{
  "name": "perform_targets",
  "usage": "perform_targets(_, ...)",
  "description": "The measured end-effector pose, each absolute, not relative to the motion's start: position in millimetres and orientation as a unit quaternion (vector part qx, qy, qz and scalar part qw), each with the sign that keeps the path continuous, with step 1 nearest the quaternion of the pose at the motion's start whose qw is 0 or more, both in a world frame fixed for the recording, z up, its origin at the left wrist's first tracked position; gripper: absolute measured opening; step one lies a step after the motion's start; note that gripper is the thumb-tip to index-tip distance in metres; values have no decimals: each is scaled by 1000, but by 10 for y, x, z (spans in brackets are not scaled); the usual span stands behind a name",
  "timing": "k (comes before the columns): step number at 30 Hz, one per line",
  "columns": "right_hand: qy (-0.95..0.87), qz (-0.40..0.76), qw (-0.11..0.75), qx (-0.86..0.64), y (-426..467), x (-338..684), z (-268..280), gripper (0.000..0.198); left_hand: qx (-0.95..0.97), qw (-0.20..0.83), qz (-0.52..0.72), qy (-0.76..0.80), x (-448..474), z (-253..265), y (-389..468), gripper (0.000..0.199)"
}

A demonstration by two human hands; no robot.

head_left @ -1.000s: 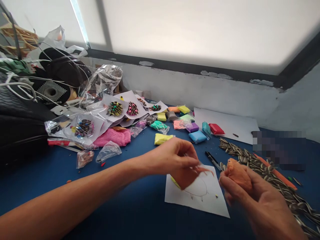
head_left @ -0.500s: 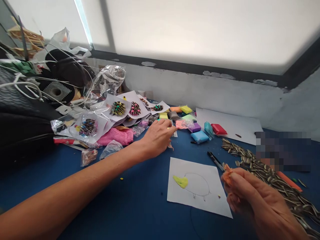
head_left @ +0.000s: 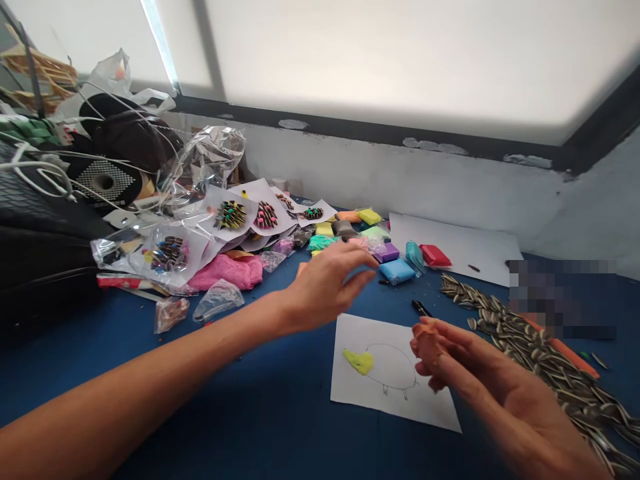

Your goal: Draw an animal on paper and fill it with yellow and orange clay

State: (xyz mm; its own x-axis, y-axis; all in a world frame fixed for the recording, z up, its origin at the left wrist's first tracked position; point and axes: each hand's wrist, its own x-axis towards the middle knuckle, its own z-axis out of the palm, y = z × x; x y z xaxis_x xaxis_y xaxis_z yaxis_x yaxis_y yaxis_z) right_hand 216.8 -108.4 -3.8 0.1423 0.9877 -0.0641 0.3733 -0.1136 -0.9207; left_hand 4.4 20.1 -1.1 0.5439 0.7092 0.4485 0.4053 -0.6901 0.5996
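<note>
My left hand (head_left: 330, 283) is in the air above the table's middle, fingers and thumb apart, with nothing visible between them. It is nearest the wrapped clay packets, among them a blue one (head_left: 397, 271) and a purple one (head_left: 386, 252). Pinched between the fingertips of my right hand (head_left: 480, 383) is a torn lump of orange clay (head_left: 428, 343). That lump is over the right side of a white paper (head_left: 350, 393), which bears a pencil outline of an animal with short legs. Yellow-green clay (head_left: 359, 361) covers the animal's pointed head.
Striped sunflower seeds (head_left: 520, 347) lie in a long heap at right. A pen (head_left: 421, 308) is partly hidden behind my right hand. Finished seed-and-clay pictures (head_left: 233, 217), plastic bags and a pink cloth (head_left: 227, 272) crowd the left. A red packet (head_left: 435, 255) touches a white sheet (head_left: 460, 240).
My left hand has drawn back from the packets toward the right, its fingers spreading. My right hand has moved left with the orange clay, over the drawing's edge.
</note>
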Motion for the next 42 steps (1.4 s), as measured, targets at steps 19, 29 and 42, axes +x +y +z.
perform_targets(19,-631,131,419,-639,-1230,1983,-110,31,439,854,201,197,329,25,-301,22)
perform_targets(29,-575,148,370,-715,-1174,2087,63,29,585,735,242,242,167,178,-154,15)
perform_targets(42,-723,98,100,-677,-1037,2358,-63,24,578,751,230,219,144,219,-145,19)
